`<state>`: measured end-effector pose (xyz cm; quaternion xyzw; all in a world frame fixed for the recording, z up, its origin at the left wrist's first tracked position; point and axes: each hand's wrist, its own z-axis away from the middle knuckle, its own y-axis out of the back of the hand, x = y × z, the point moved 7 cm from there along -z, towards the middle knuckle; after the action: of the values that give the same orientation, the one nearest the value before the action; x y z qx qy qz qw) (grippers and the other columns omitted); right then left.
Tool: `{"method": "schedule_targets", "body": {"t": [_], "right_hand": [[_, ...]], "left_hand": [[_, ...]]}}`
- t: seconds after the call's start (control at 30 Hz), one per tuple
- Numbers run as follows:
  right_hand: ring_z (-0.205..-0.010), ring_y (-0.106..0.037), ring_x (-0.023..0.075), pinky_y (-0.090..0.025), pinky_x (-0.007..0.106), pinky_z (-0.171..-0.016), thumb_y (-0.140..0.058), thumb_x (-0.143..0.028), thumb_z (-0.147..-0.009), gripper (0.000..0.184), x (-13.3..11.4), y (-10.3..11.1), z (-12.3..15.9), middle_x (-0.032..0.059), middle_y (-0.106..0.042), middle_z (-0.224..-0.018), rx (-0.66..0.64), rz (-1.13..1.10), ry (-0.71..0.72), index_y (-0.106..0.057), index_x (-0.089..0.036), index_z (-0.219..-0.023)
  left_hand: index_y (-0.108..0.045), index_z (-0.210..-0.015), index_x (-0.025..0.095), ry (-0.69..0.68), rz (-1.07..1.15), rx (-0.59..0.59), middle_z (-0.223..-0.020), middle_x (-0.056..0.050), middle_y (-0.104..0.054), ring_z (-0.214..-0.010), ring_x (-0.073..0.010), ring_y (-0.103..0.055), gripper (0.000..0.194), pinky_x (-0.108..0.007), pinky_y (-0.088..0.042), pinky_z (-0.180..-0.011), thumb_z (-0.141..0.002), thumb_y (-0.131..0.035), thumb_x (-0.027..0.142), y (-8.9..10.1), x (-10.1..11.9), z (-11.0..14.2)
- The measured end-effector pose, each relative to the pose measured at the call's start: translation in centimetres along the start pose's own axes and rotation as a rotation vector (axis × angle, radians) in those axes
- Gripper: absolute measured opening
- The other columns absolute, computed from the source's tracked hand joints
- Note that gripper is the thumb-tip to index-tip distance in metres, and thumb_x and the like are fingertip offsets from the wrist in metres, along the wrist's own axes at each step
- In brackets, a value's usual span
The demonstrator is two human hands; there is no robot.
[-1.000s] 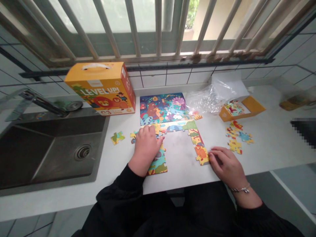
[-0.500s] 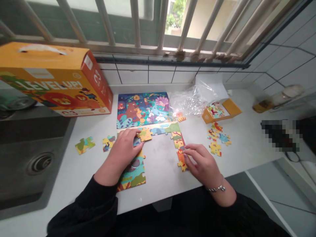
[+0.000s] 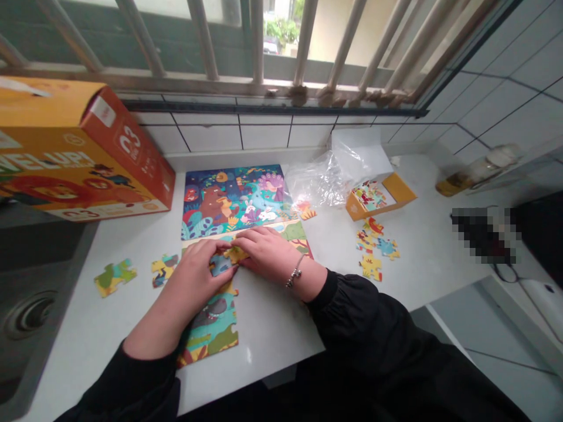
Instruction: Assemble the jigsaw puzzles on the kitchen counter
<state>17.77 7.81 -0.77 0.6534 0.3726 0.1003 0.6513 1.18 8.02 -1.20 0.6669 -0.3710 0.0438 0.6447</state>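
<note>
A yellow jigsaw puzzle piece (image 3: 236,254) lies between my two hands, over the inner edge of the partly joined puzzle. My right hand (image 3: 269,253) pinches it from the right, fingers bent over it. From the left, the thumb and index finger of my left hand (image 3: 197,272) close around its side, beside a blue puzzle piece (image 3: 218,265). Below my left hand runs the joined left side of the puzzle (image 3: 215,319), with a grey animal and green ground. The top right corner (image 3: 297,231) shows past my right hand; my right arm hides the right side.
Behind the hands lies a finished-looking picture (image 3: 237,199) of forest animals. Loose pieces (image 3: 115,276) rest at left, more pieces (image 3: 373,249) at right. An orange box (image 3: 88,158), clear plastic wrap (image 3: 314,181), a small yellow box (image 3: 378,199) and a sink (image 3: 26,328) surround them.
My right hand has left the right-hand column of pieces and moved left to the yellow puzzle piece beside my left hand. The view has shifted to the right.
</note>
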Motion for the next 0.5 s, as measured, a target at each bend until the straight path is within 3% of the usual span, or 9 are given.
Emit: {"method": "schedule_targets", "body": {"t": [0.13,0.3,0.5], "right_hand": [[-0.127,-0.064,0.0295,-0.051,0.048,-0.114,-0.077,-0.034,-0.107,0.035,0.2,0.6,0.5,0.0129,-0.072,-0.139,-0.01,-0.015,-0.012,-0.07,-0.019,-0.138],[-0.124,-0.064,0.0294,-0.052,0.046,-0.11,-0.082,-0.036,-0.102,0.039,0.8,3.3,2.6,0.0131,-0.071,-0.135,0.092,-0.019,-0.054,-0.069,-0.021,-0.136],[-0.115,-0.066,0.0309,-0.057,0.048,-0.102,-0.086,-0.031,-0.098,0.03,5.7,6.0,8.9,0.0142,-0.072,-0.126,0.165,0.038,-0.396,-0.072,-0.02,-0.123]], "left_hand": [[-0.069,-0.12,0.025,-0.008,0.029,-0.003,-0.121,-0.01,-0.076,-0.116,-0.0337,-0.072,0.037,-0.051,-0.057,-0.105,-0.088,-0.074,0.042,0.2,0.6,-0.1],[-0.069,-0.125,0.025,-0.037,0.041,0.034,-0.123,-0.01,-0.072,-0.119,-0.0323,-0.07,0.036,-0.048,-0.059,-0.105,-0.092,-0.07,0.039,0.7,1.1,0.1],[-0.07,-0.121,0.024,0.055,-0.015,0.077,-0.126,-0.011,-0.069,-0.126,-0.0321,-0.067,0.032,-0.047,-0.056,-0.114,-0.095,-0.065,0.041,1.5,0.4,0.3]]}}
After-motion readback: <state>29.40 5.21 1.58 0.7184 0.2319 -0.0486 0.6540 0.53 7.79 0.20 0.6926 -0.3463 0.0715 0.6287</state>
